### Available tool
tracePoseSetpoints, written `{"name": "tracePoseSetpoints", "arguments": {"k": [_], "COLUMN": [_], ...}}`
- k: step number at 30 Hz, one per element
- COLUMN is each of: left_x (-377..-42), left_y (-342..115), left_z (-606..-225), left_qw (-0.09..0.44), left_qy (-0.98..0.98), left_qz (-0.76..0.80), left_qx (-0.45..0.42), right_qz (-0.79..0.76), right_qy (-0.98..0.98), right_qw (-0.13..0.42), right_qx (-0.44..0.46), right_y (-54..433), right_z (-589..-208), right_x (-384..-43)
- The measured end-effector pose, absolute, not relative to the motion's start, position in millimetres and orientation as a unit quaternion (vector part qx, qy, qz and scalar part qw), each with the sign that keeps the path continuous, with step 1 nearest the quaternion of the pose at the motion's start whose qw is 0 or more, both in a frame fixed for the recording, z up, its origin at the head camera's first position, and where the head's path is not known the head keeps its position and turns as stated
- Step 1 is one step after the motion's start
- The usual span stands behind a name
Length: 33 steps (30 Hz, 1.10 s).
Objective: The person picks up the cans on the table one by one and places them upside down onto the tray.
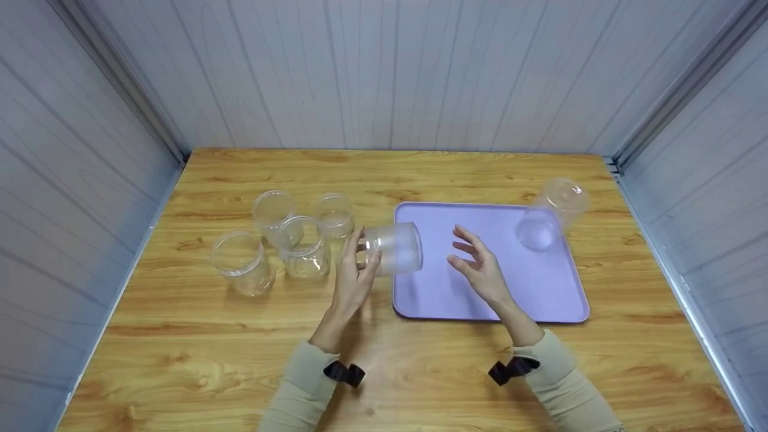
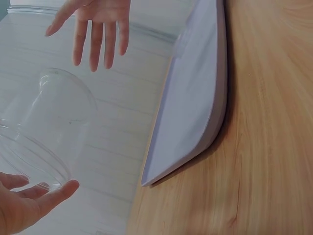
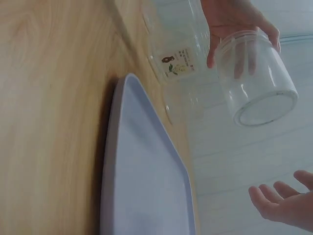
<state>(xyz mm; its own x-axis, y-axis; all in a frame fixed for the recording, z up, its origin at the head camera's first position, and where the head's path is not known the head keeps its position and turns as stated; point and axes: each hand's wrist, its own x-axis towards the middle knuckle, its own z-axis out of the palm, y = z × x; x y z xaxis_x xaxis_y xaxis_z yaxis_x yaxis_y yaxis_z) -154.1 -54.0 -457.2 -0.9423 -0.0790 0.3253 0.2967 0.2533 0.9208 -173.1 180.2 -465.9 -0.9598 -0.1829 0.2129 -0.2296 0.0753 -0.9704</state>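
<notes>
Grips a clear, cylindrical, plastic-looking jar (image 1: 401, 249) in the left hand (image 1: 353, 273), with fingers and thumb curled about its mouth end. Holds it tipped onto its side in the air, over the left edge of the flat, rectangular, lilac tray (image 1: 492, 306), with the base toward the right of that tray. Holds the right hand (image 1: 482, 270) above the middle of the tray, with grip spread, fingers lightly bent and nothing in them; faces the jar's base without touching it.

Has a tall, see-through cylinder (image 1: 539, 233) at the tray's far right corner; cannot tell a single container from two stacked. Has four more clear, round jars (image 1: 306, 249) to the left of the tray, grouped on the wood-patterned bench (image 1: 240, 360), upright with rims up. Shows a printed label (image 3: 176, 62) in that group.

Looks partway through moving containers onto the tray: probably done with the tall cylinder, busy with the held jar, not yet set down, and apparently left with the four to the tray's left.
</notes>
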Motion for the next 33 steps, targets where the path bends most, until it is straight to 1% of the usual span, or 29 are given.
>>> {"name": "tracePoseSetpoints", "arguments": {"k": [3,10,15,21,27,33], "left_x": [-146,-146,-145,-144,-143,-141], "left_y": [-50,-48,-46,-44,-42,-40], "left_z": [-444,-445,-447,-451,-452,-452], "left_qw": [0.150,0.148,0.123,0.103,0.122,0.135], "left_qy": [-0.777,-0.766,-0.753,-0.747,-0.746,-0.743], "left_qz": [-0.607,-0.618,-0.637,-0.646,-0.639,-0.635], "left_qx": [-0.076,-0.098,-0.110,-0.116,-0.141,-0.162], "right_qz": [0.672,0.690,0.703,0.709,0.702,0.717], "right_qy": [-0.726,-0.704,-0.687,-0.678,-0.686,-0.666], "right_qw": [-0.004,-0.043,-0.080,-0.093,-0.100,-0.126], "right_qx": [0.147,0.161,0.168,0.170,0.162,0.162], "right_y": [177,168,162,157,157,158], "right_z": [-466,-469,-472,-471,-469,-466], "right_x": [-170,-166,-164,-162,-161,-159]}}
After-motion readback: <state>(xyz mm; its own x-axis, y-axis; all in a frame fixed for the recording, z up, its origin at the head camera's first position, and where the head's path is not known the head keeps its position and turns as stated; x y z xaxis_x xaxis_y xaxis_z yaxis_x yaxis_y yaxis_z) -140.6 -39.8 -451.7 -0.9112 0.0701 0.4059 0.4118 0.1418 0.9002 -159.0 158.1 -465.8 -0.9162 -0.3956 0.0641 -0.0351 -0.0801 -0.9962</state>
